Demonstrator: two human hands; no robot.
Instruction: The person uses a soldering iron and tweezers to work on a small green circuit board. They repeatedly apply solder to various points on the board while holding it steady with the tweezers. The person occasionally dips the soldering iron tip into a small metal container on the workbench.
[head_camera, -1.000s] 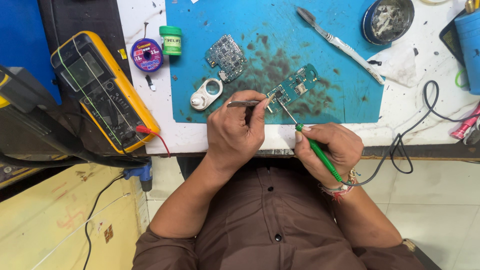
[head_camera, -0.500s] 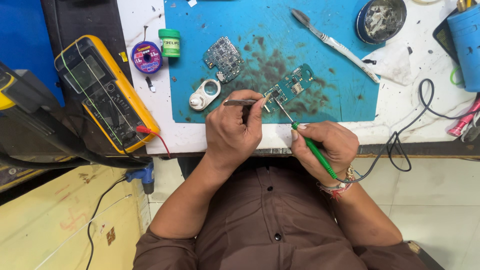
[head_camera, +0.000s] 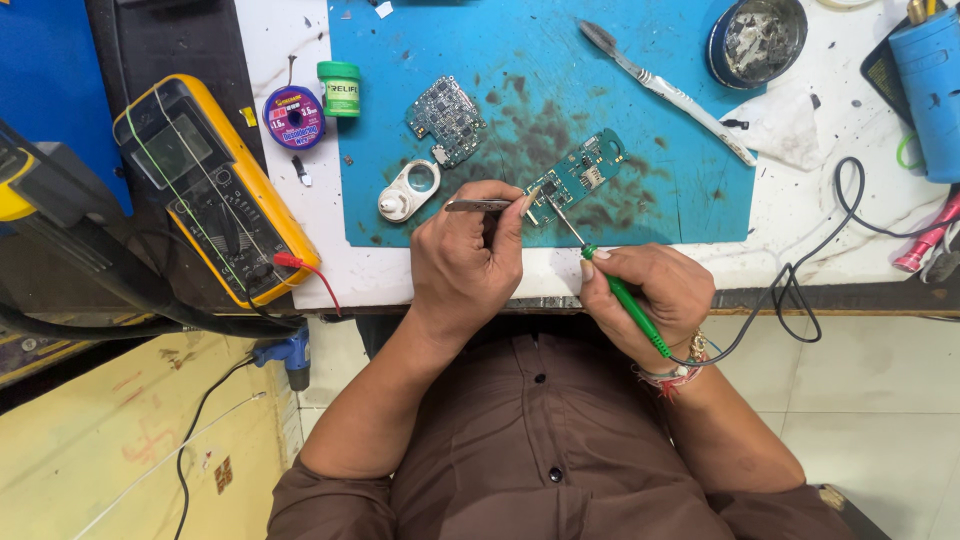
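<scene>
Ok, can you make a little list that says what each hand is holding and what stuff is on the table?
left hand: grips metal tweezers, tips at the teal circuit board
right hand: holds a green-handled soldering iron, tip on the same board
work surface: blue mat, stained dark near the board
second board: lies apart, further up the mat
by the mat's left edge: small white magnifier, purple wire spool, green pot
far left: yellow multimeter
top of the mat: toothbrush

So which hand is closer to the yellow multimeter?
Left. The left hand, holding tweezers, is just right of the yellow multimeter; the right hand with the soldering iron is farther away.
</scene>
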